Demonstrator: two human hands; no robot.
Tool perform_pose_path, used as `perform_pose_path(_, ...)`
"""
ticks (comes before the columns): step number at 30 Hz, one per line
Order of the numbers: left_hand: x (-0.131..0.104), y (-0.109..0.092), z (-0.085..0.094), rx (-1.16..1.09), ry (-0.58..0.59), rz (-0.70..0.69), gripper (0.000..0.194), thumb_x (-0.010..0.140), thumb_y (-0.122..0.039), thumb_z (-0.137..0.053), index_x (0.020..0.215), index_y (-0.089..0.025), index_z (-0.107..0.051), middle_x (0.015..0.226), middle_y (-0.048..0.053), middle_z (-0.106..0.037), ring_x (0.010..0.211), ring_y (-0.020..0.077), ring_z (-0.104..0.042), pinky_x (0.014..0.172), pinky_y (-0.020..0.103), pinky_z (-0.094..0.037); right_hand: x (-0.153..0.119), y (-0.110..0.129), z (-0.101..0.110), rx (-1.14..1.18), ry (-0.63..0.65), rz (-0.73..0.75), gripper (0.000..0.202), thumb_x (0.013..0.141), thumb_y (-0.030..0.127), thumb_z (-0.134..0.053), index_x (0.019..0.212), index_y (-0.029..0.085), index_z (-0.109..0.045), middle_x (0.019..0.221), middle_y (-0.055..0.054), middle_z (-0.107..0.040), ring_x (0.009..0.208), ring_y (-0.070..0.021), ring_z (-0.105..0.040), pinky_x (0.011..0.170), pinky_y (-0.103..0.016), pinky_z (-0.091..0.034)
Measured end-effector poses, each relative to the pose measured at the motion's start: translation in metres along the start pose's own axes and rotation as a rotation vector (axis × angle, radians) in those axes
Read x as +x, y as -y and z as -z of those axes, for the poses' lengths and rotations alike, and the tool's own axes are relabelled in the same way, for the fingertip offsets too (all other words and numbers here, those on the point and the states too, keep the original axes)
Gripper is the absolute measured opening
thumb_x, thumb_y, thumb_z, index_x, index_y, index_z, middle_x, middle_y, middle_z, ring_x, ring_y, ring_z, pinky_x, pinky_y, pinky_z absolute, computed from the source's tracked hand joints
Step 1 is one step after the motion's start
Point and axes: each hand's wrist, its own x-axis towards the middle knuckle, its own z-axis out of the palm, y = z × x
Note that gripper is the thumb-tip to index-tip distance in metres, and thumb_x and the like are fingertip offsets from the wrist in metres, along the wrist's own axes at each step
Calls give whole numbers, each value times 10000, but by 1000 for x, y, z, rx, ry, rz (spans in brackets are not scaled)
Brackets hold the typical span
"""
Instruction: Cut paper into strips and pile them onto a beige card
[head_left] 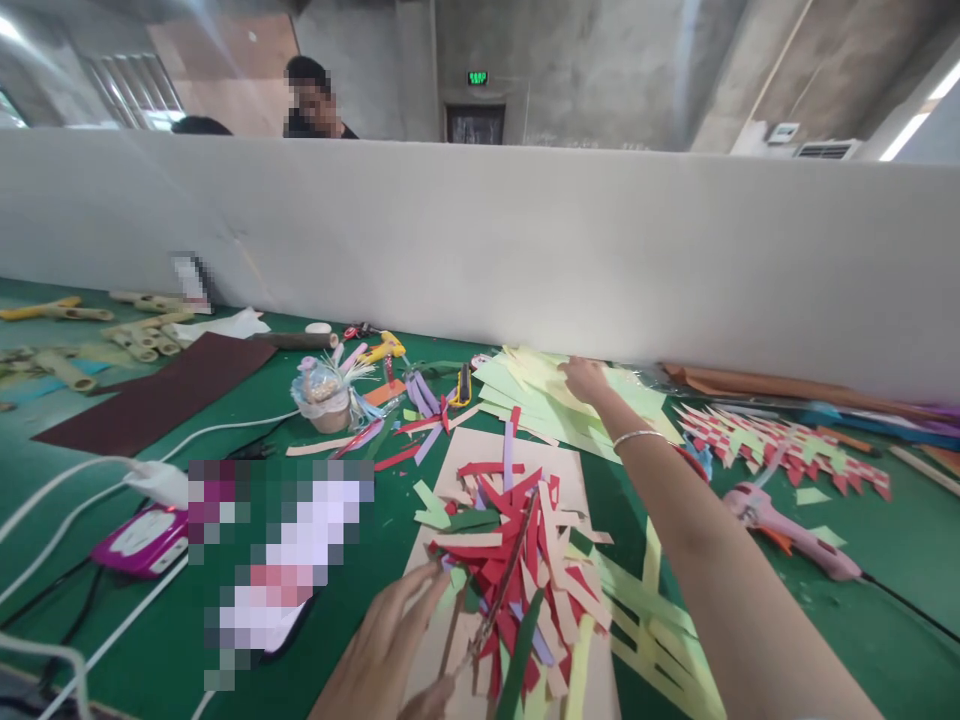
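My left hand [394, 635] lies at the left edge of a heap of paper strips [525, 570], fingers stretched out and touching it. Red, peach, green and purple strips make up the heap, on a beige card [450, 465]. A thin brown stick-like thing [517, 550] runs slantwise through them. My right arm reaches forward across the table. At its end, my right hand [585, 380] is closed, with curled fingers at a pale yellow-green sheet of paper [536, 365] on the far stack. Its fingertips are partly hidden.
A pink glue gun [795, 535] lies right, near a red-and-white woven paper piece [795, 455]. A yellow glue gun [384, 347], a box cutter [463, 384] and a small decorated pot [324, 395] stand behind. Left are a phone [289, 625], a purple power strip [142, 540] and cables. A white partition [480, 240] borders the table.
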Motion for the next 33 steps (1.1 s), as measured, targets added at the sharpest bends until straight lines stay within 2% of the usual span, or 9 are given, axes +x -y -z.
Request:
perform_pose_path(3,16,2,4,97,3,50,544,903,-292,-339,1415,-332,-163,1439,37,-329,1275,216,-375,957,319,-436,-16,24,0,53,33,172,454,822,29,-342,1224,160,-509,1216,-151,-521,1077,-214,-510,873,-336,-394)
perform_pose_path(6,41,-2,13,204,55,75,578,874,-149,-322,1415,-305,-189,1469,74,-258,1308,249,-315,961,373,-421,-39,56,-2,111,90,431,517,805,24,-386,1237,284,-501,1274,-29,-505,1148,-143,-453,925,-263,-368)
perform_pose_path(8,61,-6,19,274,80,91,701,794,1,-312,1418,-289,-178,1486,98,-199,1333,262,-254,985,404,-382,-53,74,-7,124,122,563,532,800,34,-414,1251,308,-487,1320,-14,-466,1199,-154,-400,950,-281,-352)
perform_pose_path(10,79,-10,24,342,154,137,748,728,69,-322,1397,-260,-259,1477,117,-219,1328,272,-261,979,419,-376,-60,87,-11,109,149,619,530,805,31,-395,1271,272,-470,1340,-54,-441,1218,-194,-378,939,-322,-359)
perform_pose_path(13,96,-12,25,384,270,160,702,712,82,-343,1356,-199,-355,1432,144,-319,1294,269,-336,964,399,-385,-58,94,-14,79,173,595,514,809,19,-361,1266,228,-467,1289,-100,-475,1153,-219,-441,876,-333,-390)
perform_pose_path(16,100,-10,24,406,332,155,677,714,71,-350,1338,-190,-381,1395,125,-382,1249,264,-392,933,377,-406,-50,95,-8,42,204,551,470,815,34,-361,1224,224,-491,1208,-117,-524,1064,-229,-505,814,-338,-402)
perform_pose_path(22,97,0,26,332,302,93,537,759,4,-359,1256,-178,-454,1227,117,-500,1119,216,-477,881,323,-421,-45,92,13,10,346,451,347,780,78,-449,1063,227,-585,910,-65,-655,860,-196,-589,812,-345,-382)
perform_pose_path(27,95,9,25,210,249,46,517,771,-17,-344,1244,-202,-435,1140,96,-512,1070,188,-497,843,276,-420,-53,87,27,44,379,377,274,767,193,-525,1015,223,-638,990,-58,-660,835,-171,-593,714,-260,-409)
perform_pose_path(33,91,19,26,176,230,33,550,743,3,-345,1237,-216,-444,1113,80,-529,1079,177,-490,872,275,-402,-60,69,42,68,289,282,251,812,194,-476,965,213,-675,993,-60,-668,885,-189,-582,693,-261,-394)
